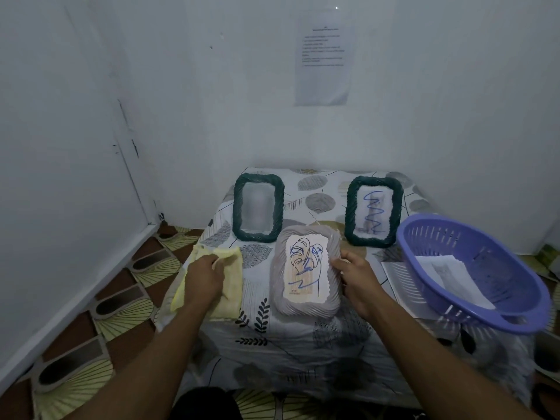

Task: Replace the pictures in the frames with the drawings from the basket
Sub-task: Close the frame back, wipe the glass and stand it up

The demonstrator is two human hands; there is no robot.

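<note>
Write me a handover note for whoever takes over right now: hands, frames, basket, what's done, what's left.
Left hand: grips the yellow cloth on the table.
Right hand: fingers hold the right edge of the grey frame, which lies flat with a drawing showing.
Done: right green frame stands at the back with a blue scribble inside.
Left: left green frame, content blurred, probably not yet swapped.
Purple basket on the right holds papers.

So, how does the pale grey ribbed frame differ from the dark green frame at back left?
The pale grey frame lies face up, gripped by the right hand; the dark green frame stands upright, untouched. The grey one shows a line drawing; the green one's picture is blurred. Both have rope-like rims.
</note>
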